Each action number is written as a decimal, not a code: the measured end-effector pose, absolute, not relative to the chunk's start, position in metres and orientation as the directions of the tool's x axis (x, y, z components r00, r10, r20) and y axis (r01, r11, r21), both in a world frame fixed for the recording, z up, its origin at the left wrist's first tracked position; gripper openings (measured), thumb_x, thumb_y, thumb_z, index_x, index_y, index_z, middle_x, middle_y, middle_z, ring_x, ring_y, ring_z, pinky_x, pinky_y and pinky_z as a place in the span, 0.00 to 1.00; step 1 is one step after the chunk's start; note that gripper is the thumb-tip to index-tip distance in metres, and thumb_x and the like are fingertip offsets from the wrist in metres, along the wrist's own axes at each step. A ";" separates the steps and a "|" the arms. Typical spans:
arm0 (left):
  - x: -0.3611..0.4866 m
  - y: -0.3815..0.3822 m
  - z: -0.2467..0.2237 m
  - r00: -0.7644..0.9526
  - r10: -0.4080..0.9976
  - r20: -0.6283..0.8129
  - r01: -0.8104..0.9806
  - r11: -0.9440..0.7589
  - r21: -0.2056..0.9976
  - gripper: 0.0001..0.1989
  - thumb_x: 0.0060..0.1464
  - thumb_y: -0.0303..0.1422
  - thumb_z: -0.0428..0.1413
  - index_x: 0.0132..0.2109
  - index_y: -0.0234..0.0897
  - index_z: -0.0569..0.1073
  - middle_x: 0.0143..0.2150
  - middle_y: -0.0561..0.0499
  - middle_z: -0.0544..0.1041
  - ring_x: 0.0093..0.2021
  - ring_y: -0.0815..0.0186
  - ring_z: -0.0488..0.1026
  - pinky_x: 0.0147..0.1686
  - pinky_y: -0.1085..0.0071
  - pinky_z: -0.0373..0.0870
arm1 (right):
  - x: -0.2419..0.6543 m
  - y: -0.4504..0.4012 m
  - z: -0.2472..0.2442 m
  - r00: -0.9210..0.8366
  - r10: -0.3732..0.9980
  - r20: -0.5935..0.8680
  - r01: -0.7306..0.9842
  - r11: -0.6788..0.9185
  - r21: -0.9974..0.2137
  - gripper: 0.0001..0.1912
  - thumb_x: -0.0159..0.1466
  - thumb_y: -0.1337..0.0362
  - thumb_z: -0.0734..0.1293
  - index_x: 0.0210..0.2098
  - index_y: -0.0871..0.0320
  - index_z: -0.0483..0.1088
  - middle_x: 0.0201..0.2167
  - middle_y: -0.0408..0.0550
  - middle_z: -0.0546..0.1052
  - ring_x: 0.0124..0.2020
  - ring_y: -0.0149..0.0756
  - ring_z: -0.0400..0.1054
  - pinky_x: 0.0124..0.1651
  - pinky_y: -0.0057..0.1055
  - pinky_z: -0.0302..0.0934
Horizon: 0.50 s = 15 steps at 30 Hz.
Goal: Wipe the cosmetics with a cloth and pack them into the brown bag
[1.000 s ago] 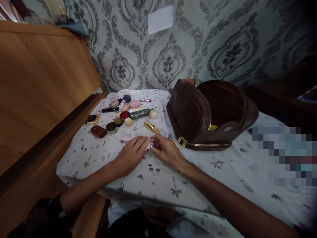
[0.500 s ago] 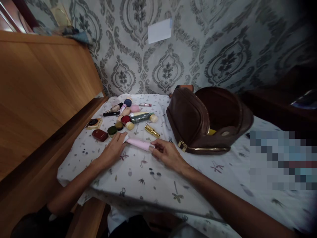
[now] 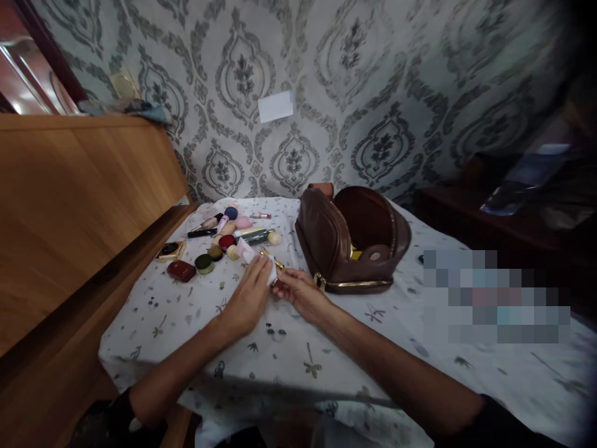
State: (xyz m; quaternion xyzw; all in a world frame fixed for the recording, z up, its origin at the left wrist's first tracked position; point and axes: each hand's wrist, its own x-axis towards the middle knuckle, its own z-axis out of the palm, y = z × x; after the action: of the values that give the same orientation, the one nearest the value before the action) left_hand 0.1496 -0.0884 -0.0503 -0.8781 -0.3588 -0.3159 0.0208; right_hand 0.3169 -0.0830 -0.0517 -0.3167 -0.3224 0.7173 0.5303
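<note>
A pink cosmetic tube (image 3: 244, 249) is held just above the cloth between my two hands. My right hand (image 3: 303, 294) pinches its cap end, and the fingers hide most of the silver cap. My left hand (image 3: 252, 291) is closed over the tube's middle with a white wipe (image 3: 273, 272) pressed against it. Right behind my fingers lies a gold lipstick case (image 3: 278, 264), partly covered from view. Nearest on the left are a dark green-lidded jar (image 3: 204, 264) and a dark red oval case (image 3: 181, 270).
Several jars, tubes and brushes lie at the back left, among them a green tube (image 3: 255, 237) and a red round compact (image 3: 227, 242). An open brown bag (image 3: 321, 233) stands right of my hands. A wooden panel (image 3: 84, 205) borders the left side. Patterned cloth (image 3: 298, 348) covers the table.
My left hand has slid the wipe rightward along the tube, from its far end to near the cap. My right hand still holds the cap end. The head view has shifted.
</note>
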 end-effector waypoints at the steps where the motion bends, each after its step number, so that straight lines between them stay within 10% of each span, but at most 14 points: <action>1: 0.155 -0.094 -0.053 0.557 0.605 0.569 0.618 -0.760 0.203 0.28 0.65 0.24 0.40 0.70 0.37 0.49 0.68 0.35 0.59 0.72 0.54 0.49 0.65 0.46 0.59 | 0.317 -0.082 -0.052 -0.230 0.967 -0.108 -0.580 -0.225 -0.783 0.23 0.39 0.55 0.82 0.23 0.61 0.70 0.18 0.38 0.72 0.20 0.24 0.66 0.24 0.21 0.61; 9: 0.159 -0.081 -0.031 0.193 0.837 0.512 0.512 -0.531 0.676 0.25 0.67 0.41 0.45 0.67 0.35 0.57 0.70 0.37 0.56 0.72 0.52 0.48 0.68 0.47 0.49 | 0.319 -0.087 -0.040 -0.226 0.973 -0.050 -0.622 -0.184 -0.761 0.22 0.42 0.57 0.82 0.27 0.62 0.71 0.24 0.40 0.74 0.23 0.23 0.67 0.26 0.20 0.62; 15: 0.181 -0.074 -0.016 0.251 0.957 0.147 -0.212 -0.093 0.973 0.23 0.56 0.50 0.56 0.49 0.35 0.71 0.39 0.48 0.77 0.41 0.59 0.75 0.44 0.61 0.74 | 0.318 -0.089 -0.037 -0.237 0.971 -0.021 -0.601 -0.164 -0.782 0.22 0.46 0.55 0.80 0.32 0.60 0.70 0.23 0.39 0.74 0.23 0.23 0.68 0.26 0.18 0.59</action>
State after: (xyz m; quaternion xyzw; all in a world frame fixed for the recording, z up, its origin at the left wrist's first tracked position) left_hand 0.1806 -0.0742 -0.0160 -0.5398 -0.3451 -0.5053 -0.5781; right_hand 0.3184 -0.0889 -0.0367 -0.2758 -0.3357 0.7113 0.5526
